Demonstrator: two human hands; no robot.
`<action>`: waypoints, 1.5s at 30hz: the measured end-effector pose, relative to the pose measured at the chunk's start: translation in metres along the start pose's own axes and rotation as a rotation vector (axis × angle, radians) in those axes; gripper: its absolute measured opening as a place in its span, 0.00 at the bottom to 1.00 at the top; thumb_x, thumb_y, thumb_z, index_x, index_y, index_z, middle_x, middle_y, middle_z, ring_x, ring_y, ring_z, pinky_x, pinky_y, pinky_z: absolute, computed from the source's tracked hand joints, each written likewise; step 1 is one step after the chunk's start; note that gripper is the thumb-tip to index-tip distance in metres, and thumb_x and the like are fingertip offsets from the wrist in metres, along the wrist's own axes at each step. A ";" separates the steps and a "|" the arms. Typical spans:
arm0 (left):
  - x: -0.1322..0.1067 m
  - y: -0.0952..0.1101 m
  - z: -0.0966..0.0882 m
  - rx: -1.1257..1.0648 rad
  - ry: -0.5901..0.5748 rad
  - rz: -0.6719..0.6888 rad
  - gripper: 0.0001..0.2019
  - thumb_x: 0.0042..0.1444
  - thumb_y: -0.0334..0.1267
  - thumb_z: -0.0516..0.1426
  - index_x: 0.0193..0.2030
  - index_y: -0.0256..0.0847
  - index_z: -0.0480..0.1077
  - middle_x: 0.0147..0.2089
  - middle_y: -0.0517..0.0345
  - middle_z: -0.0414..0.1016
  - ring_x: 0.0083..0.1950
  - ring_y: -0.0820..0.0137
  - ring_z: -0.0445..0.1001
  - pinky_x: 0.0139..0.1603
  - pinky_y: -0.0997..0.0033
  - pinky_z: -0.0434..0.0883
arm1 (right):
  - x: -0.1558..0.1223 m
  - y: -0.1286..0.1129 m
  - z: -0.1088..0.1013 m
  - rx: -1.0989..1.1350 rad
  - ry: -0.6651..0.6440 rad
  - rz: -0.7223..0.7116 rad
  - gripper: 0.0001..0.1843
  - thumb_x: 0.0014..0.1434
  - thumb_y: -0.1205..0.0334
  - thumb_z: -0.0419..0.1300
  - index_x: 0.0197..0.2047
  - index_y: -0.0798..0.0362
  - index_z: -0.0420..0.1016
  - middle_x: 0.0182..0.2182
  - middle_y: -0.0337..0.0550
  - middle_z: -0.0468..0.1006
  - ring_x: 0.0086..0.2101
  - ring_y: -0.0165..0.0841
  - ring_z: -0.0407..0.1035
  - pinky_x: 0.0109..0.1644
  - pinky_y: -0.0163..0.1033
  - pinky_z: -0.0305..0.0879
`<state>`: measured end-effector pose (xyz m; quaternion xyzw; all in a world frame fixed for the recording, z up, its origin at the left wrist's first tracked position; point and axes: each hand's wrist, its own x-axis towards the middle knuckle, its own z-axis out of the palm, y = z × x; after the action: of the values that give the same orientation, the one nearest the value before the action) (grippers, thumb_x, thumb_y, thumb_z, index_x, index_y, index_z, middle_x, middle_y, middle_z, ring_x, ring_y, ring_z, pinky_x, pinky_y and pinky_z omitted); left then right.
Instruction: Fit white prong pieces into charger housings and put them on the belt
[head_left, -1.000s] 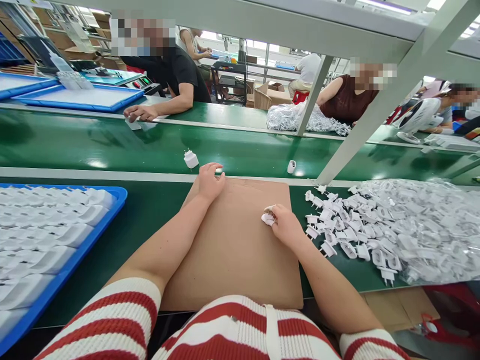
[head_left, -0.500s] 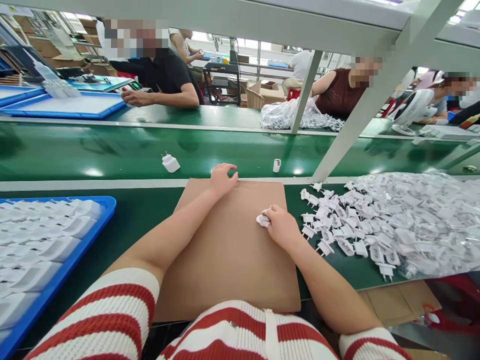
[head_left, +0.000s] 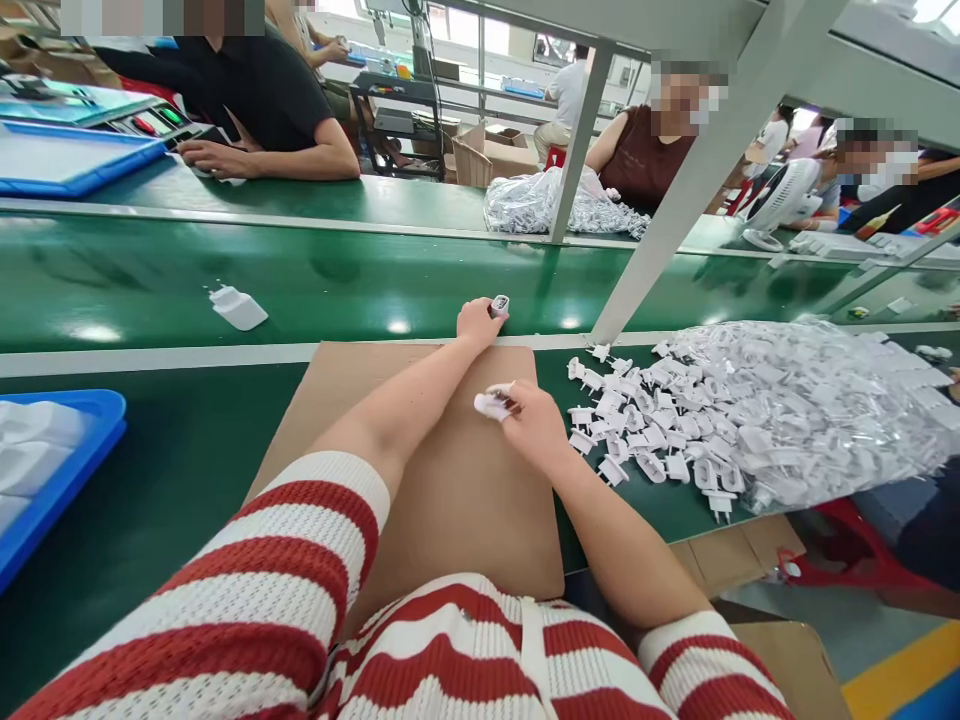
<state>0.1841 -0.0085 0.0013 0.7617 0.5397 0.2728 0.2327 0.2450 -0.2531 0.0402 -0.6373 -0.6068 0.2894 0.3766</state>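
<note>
The left hand (head_left: 480, 323) now grasps a white charger (head_left: 500, 306) over the green belt (head_left: 360, 290); half a second ago this hand was empty and the charger lay apart from it. The right hand (head_left: 534, 415) holds, as before, a small white piece (head_left: 491, 405) above the cardboard (head_left: 465, 490), its shape partly hidden by fingers. A pronged charger (head_left: 238, 308) lies farther left of the cardboard than before. The cardboard's far edge reaches the pale strip (head_left: 187, 357). Loose plugs (head_left: 637, 420) lie near its right edge; leftward, bare counter (head_left: 187, 450) gives room until the blue tray (head_left: 105, 430).
</note>
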 end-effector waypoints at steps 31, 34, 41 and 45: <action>-0.210 -0.046 -0.080 -0.310 -0.191 0.445 0.22 0.65 0.61 0.60 0.41 0.43 0.81 0.42 0.52 0.82 0.45 0.60 0.77 0.52 0.57 0.70 | -0.022 -0.021 0.003 -0.717 0.030 -0.481 0.16 0.69 0.69 0.55 0.54 0.50 0.79 0.43 0.50 0.75 0.45 0.44 0.67 0.51 0.48 0.67; -0.210 -0.046 -0.080 -0.311 -0.196 0.463 0.21 0.66 0.60 0.60 0.38 0.42 0.80 0.41 0.52 0.81 0.43 0.60 0.76 0.50 0.58 0.70 | -0.020 -0.020 0.004 -0.759 0.029 -0.495 0.17 0.68 0.69 0.54 0.54 0.48 0.79 0.43 0.49 0.76 0.45 0.44 0.67 0.53 0.48 0.67; -0.209 -0.044 -0.080 -0.297 -0.184 0.452 0.20 0.64 0.59 0.62 0.40 0.42 0.81 0.40 0.53 0.80 0.44 0.59 0.76 0.51 0.58 0.70 | -0.022 -0.021 -0.002 -0.721 0.123 -0.497 0.20 0.65 0.69 0.56 0.56 0.45 0.78 0.43 0.47 0.76 0.50 0.45 0.69 0.70 0.57 0.61; -0.210 -0.045 -0.081 -0.293 -0.198 0.439 0.19 0.64 0.58 0.62 0.39 0.42 0.80 0.40 0.53 0.80 0.45 0.59 0.76 0.52 0.58 0.70 | -0.023 -0.022 0.000 -0.702 0.083 -0.485 0.17 0.64 0.71 0.56 0.51 0.45 0.78 0.43 0.46 0.76 0.52 0.44 0.69 0.76 0.59 0.53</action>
<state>0.0427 -0.1886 -0.0023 0.8414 0.2915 0.3162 0.3272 0.2304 -0.2764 0.0565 -0.5769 -0.7850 -0.0577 0.2181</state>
